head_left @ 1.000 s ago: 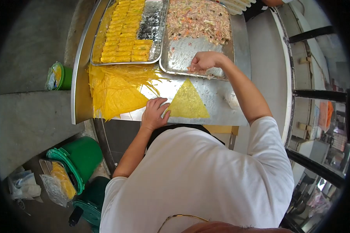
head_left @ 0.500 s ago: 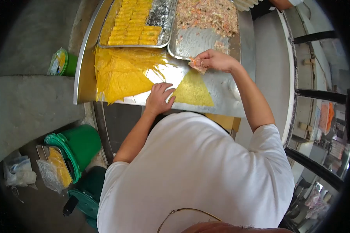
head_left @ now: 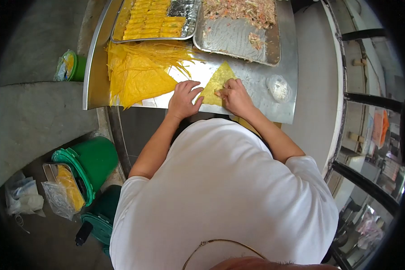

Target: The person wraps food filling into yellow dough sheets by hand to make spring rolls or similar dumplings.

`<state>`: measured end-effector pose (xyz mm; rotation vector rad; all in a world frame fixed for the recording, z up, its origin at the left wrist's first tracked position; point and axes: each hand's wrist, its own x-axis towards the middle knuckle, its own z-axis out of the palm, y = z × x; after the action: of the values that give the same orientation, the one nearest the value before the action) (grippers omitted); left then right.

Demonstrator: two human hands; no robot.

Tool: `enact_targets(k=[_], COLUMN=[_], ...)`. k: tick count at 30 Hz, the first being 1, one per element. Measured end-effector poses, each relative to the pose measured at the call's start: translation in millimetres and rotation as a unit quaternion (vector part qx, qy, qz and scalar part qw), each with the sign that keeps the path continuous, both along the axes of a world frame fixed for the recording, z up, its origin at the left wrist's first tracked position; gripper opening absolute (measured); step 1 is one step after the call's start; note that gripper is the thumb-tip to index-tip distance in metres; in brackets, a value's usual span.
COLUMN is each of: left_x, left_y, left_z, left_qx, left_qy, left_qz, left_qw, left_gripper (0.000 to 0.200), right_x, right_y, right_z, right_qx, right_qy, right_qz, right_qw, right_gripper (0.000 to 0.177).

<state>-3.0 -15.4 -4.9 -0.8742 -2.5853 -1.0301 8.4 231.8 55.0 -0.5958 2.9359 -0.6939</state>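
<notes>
A yellow triangular wrapper (head_left: 217, 81) lies on the metal table in front of me, its tip pointing away. My left hand (head_left: 184, 98) rests at its left edge with fingers apart. Over the wrapper's right part is my right hand (head_left: 236, 96), fingers bent together around a bit of filling, mostly hidden beneath them. To the left lies a stack of yellow wrappers (head_left: 137, 78). Behind it, a tray (head_left: 155, 39) holds rows of yellow rolls (head_left: 153, 24). The other tray (head_left: 234, 42) contains chopped filling (head_left: 243, 11), mostly at its far end.
A small clear bowl of white stuff (head_left: 280, 90) stands at the right of the metal table (head_left: 256, 74). Green bins (head_left: 94, 162) and plastic bags (head_left: 24, 195) are on the floor at left. A black-barred window frame (head_left: 364, 184) runs along the right.
My right hand has moved from the filling tray's near edge down onto the wrapper, bringing the filling. The white bowl, earlier hidden behind my right arm, now shows. My left hand stays by the wrapper.
</notes>
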Motion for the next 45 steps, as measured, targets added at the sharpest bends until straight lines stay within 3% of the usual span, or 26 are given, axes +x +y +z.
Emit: enact_targets(k=[7, 9, 11, 13, 15, 18, 24, 27, 31, 34, 36, 40, 42, 45], left_x=[0, 0, 0, 0, 1, 0, 0, 0, 0, 0, -2, -3, -4, -5], left_y=[0, 0, 1, 0, -1, 0, -1, 0, 1, 1, 2, 3, 3, 4], left_z=[2, 3, 3, 2, 2, 1, 1, 2, 2, 3, 5, 9, 9, 11], left_qx=[0.002, 0.004, 0.007, 0.008, 0.004, 0.001, -0.002, -0.004, -0.003, -0.007, -0.010, -0.011, -0.012, -0.011], left_qy=[0.009, 0.010, 0.011, 0.008, 0.007, 0.003, -0.004, -0.004, -0.005, -0.008, -0.010, -0.017, -0.021, -0.027], left_qz=[0.003, 0.001, -0.003, -0.002, -0.002, -0.005, -0.005, -0.004, 0.000, 0.001, 0.003, -0.003, -0.001, -0.001], left_qw=[1.000, 1.000, 1.000, 1.000, 1.000, 1.000, 1.000, 1.000, 1.000, 1.000, 1.000, 1.000, 1.000, 1.000], left_gripper=[0.031, 0.031, 0.031, 0.031, 0.031, 0.031, 0.031, 0.031, 0.031, 0.031, 0.032, 0.033, 0.033, 0.034], right_x=[10, 11, 11, 11, 16, 19, 21, 21, 12, -6, -25, -102, -153, -205], right_y=[14, 16, 23, 22, 20, 22, 26, 28, 32, 36, 39, 58, 81, 116], right_z=[-22, -24, -29, -19, -5, -11, -18, -17, 0, 24, 45, 88, 89, 29], right_qx=[-0.089, -0.112, -0.093, -0.075, -0.133, -0.082, -0.044, -0.100, -0.077, -0.056, -0.215, -0.225, -0.051, -0.035], right_qy=[-0.063, 0.005, 0.000, -0.005, -0.061, -0.043, 0.042, -0.032, -0.047, -0.081, -0.137, -0.072, -0.187, -0.274], right_qz=[-0.063, -0.083, -0.087, -0.088, -0.106, -0.089, -0.089, -0.123, -0.153, -0.164, -0.217, -0.217, -0.205, -0.142], right_qw=[0.992, 0.990, 0.992, 0.993, 0.983, 0.992, 0.994, 0.987, 0.984, 0.982, 0.942, 0.947, 0.959, 0.951], right_gripper=[0.018, 0.010, 0.010, 0.010, 0.013, 0.023, 0.022, 0.020, 0.020, 0.016, 0.015, 0.017, 0.016, 0.015])
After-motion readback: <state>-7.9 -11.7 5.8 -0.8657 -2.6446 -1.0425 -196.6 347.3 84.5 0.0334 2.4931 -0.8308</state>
